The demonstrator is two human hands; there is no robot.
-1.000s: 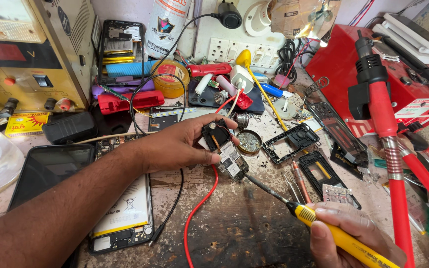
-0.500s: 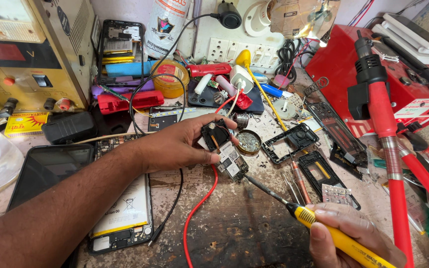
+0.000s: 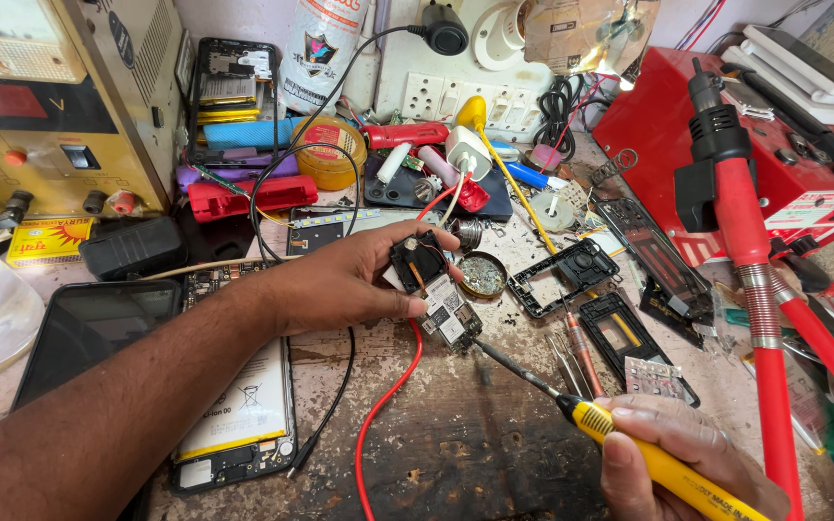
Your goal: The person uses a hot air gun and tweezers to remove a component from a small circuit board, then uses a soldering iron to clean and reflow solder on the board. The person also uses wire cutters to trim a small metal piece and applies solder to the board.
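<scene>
At the middle of the cluttered workbench (image 3: pixel 456 453), the left hand (image 3: pixel 345 285) pinches a small circuit board (image 3: pixel 441 304) with a dark module on top, thumb and fingers closed around its upper end. The right hand (image 3: pixel 678 453) is wrapped around the yellow handle of a soldering iron (image 3: pixel 629 444), whose thin tip reaches to the board's lower corner. Compared with a second ago almost nothing has shifted: board, hands and iron sit in the same places, and the tip stays at the same corner, so the work on that joint looks steady and ongoing.

A red wire (image 3: pixel 388 405) trails from the board down over the bench toward the near edge. Just beyond the board lies a round tin of solder residue (image 3: pixel 483 275), and to its right a black phone frame (image 3: pixel 571 275). An opened phone with its battery exposed (image 3: pixel 234 405) lies under the left forearm. A red hot-air tool (image 3: pixel 750 260) stands close beside the right hand, crowding that side, and a yellow bench power supply (image 3: pixel 60 106) fills the far left corner.
</scene>
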